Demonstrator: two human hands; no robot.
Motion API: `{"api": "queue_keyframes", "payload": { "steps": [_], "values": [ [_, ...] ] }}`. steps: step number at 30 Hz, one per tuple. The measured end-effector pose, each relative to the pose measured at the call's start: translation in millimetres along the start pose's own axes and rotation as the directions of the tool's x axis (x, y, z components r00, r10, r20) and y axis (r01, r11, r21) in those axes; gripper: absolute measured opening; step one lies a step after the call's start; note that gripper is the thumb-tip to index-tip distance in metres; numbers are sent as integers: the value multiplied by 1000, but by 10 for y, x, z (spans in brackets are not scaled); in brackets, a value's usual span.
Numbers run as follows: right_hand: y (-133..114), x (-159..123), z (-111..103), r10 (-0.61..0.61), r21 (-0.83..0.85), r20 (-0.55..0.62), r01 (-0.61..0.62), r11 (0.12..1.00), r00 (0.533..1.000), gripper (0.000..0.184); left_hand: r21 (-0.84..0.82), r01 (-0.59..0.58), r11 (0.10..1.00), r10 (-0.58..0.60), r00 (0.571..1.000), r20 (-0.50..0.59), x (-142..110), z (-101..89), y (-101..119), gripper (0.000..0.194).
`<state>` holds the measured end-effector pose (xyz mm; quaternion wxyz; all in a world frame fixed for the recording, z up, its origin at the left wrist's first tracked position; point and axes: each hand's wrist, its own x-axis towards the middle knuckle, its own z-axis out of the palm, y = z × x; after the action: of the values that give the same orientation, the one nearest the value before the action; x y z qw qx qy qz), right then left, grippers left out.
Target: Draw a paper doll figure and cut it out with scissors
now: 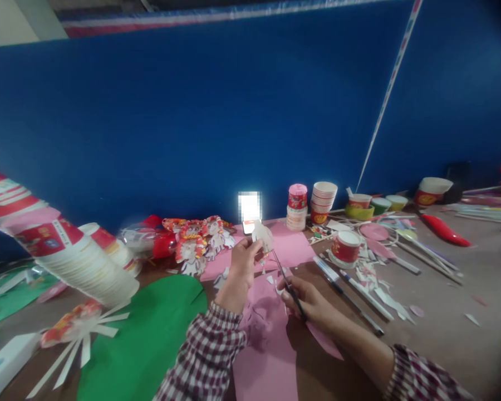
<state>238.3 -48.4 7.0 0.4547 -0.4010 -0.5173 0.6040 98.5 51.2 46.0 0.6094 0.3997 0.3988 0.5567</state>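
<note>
Pinched in my left hand (242,267) is a small pale paper cutout (264,236), raised above the pink paper. My right hand (309,303) grips a pair of dark-handled scissors (291,289), whose blades point up and left to the cutout's lower edge. Whether the blades touch the paper I cannot tell. Beneath both hands lies a sheet of pink paper (267,362) with pencil-like lines and small scraps on it. Just beyond the cutout a bright, blurred-out screen (249,209) stands against the blue wall.
Left of my arms lie a green paper shape (150,334), a cut paper cup with splayed strips (79,328) and a long leaning cup stack (87,267). Paper figures (192,248) rest behind. At right are pens (350,295), a red cup (345,249) and a red pepper-shaped object (446,230).
</note>
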Motion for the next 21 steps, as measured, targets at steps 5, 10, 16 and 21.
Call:
{"api": "queue_keyframes", "payload": {
  "steps": [5,10,16,21],
  "values": [
    [-15,-8,-19,23,-20,10,-23,1000,1000,33,30,33,999,-34,999,22,-72,54,-16,22],
    [-23,-3,-37,14,-12,8,-14,1000,1000,33,74,65,995,-66,998,16,-105,108,-64,21],
    [-9,19,-53,29,40,-11,-28,999,1000,34,8,111,994,-111,993,39,-143,155,-74,19],
    [-38,20,-62,41,69,-14,-40,997,999,36,23,114,993,-115,992,50,-148,162,-94,21]
  ]
}}
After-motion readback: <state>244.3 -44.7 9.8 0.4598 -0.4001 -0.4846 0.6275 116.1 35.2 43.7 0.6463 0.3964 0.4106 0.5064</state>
